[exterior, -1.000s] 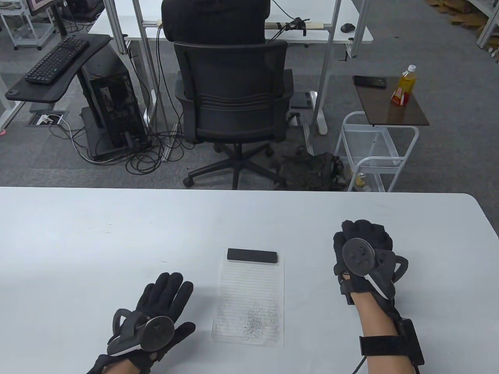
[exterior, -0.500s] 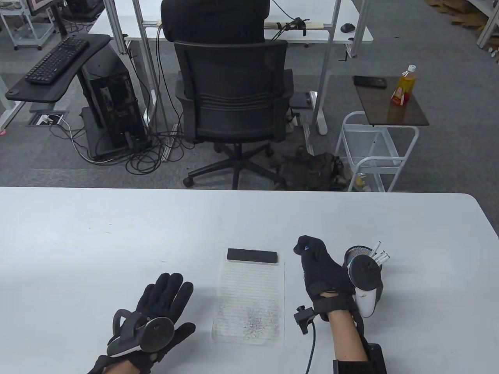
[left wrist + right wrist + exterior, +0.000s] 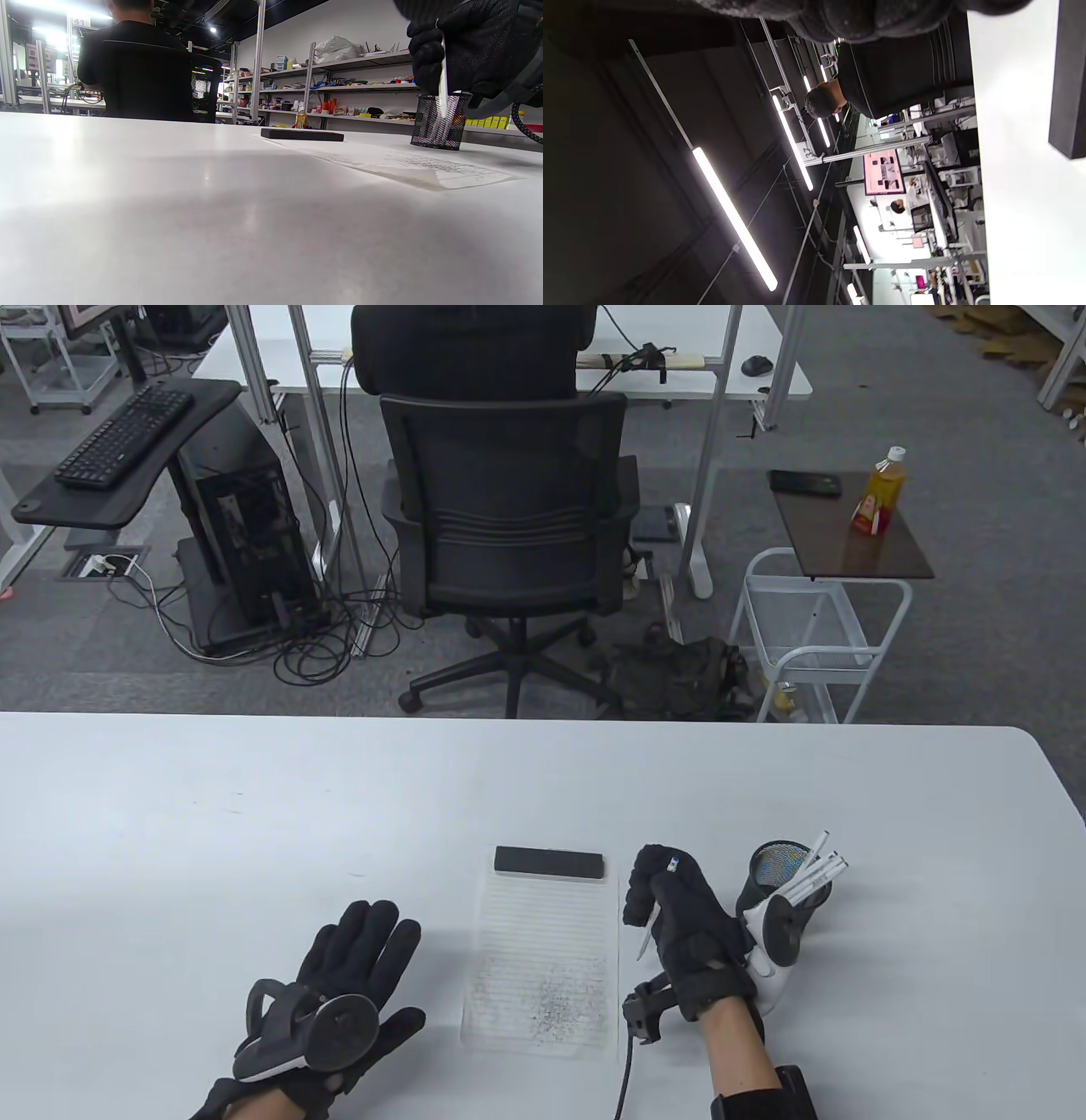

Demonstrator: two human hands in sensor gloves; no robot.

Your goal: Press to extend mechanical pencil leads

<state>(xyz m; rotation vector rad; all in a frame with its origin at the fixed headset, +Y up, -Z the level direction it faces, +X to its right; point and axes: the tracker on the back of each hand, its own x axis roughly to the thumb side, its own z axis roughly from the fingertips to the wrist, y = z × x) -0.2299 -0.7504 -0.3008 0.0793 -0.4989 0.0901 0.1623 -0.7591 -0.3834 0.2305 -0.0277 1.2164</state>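
Note:
My right hand grips a white mechanical pencil upright in a fist, tip down, just right of the lined paper sheet; the pencil also shows in the left wrist view. A black mesh pen cup with several white pencils stands on the table right of that hand, and shows in the left wrist view. My left hand rests flat on the table with fingers spread, holding nothing, left of the paper.
A black rectangular block lies across the top of the paper, which carries grey scribble marks. Beyond the table's far edge stand an office chair with a seated person and a white cart.
My right hand came away from the pen cup with a pencil, moved left and toward me, and now holds it upright beside the paper. The left hand has not moved.

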